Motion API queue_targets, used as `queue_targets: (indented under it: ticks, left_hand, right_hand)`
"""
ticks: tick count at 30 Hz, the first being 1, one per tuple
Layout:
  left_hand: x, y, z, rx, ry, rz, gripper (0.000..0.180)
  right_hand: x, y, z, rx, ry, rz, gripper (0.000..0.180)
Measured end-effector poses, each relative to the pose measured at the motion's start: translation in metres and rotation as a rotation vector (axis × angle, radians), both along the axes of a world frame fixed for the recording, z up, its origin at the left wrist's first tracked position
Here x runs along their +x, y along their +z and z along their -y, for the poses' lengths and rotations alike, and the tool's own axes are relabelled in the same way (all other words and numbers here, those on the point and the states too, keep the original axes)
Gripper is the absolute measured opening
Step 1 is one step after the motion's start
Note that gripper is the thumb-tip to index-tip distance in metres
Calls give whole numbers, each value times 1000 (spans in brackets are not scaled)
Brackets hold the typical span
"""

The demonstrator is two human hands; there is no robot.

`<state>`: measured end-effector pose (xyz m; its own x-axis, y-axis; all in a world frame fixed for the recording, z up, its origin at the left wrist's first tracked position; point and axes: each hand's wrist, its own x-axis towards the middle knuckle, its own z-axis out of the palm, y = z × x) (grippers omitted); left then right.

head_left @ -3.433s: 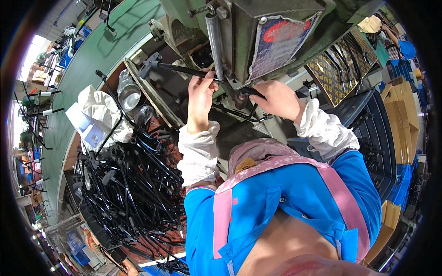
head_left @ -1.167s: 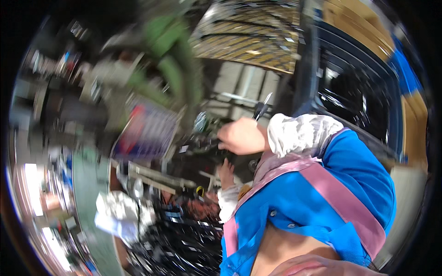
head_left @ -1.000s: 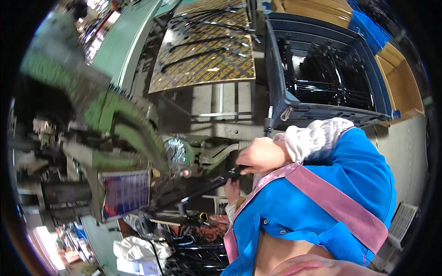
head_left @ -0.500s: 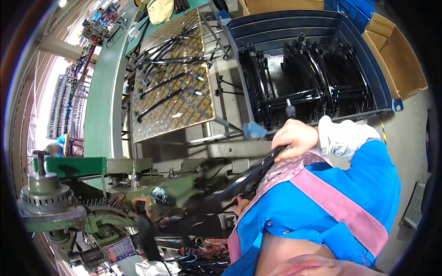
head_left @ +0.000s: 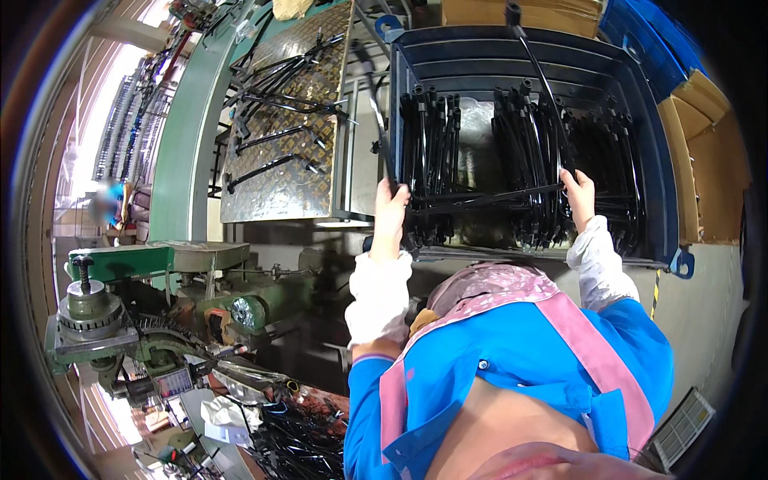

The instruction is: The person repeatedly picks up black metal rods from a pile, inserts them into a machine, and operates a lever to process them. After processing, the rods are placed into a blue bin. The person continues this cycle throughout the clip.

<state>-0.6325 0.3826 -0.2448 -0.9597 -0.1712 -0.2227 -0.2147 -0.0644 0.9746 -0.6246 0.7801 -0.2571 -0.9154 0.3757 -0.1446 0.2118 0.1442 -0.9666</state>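
Both arms stretch forward, white-sleeved, the left hand (head_left: 390,210) and right hand (head_left: 579,192) each closed in a grip.

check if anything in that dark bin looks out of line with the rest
Yes. One black bent tube lies crosswise over the upright rows in the dark bin, held at each end by the left hand and right hand. The other tubes stand in neat rows.

Bin (head_left: 640,120): rod bundles (head_left: 520,160) stand in rows inside. Left of bin: plate table (head_left: 280,176), loose rods (head_left: 272,136) on it. Near-left of bin: machine (head_left: 144,320). Right of bin: cardboard boxes (head_left: 712,160) (touching it, apparently).
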Motion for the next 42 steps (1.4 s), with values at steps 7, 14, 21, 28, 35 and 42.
queue_targets:
  ticks: [7, 14, 21, 28, 35, 42]
  left_hand:
    - [-37, -52, 2, -216, -45, 40, 55]
    - [-10, -24, 33, -352, -190, 355, 65]
    - [44, -40, 37, -13, -100, 400, 49]
    - [21, -12, 17, -288, -69, 0, 41]
    - [66, -15, 22, -754, 52, -31, 33]
    - [196, -42, 80, -381, 311, -6, 25]
  right_hand:
    - [-22, -65, -10, -40, -10, 177, 32]
    - [-44, -109, -2, -354, 79, 469, 28]
    - [-40, -70, -9, -312, 146, 526, 26]
    - [-59, -47, -15, -283, 88, 399, 29]
    - [-62, -198, -17, 904, 637, 349, 56]
    - [-99, -173, 16, 1107, 782, 551, 59]
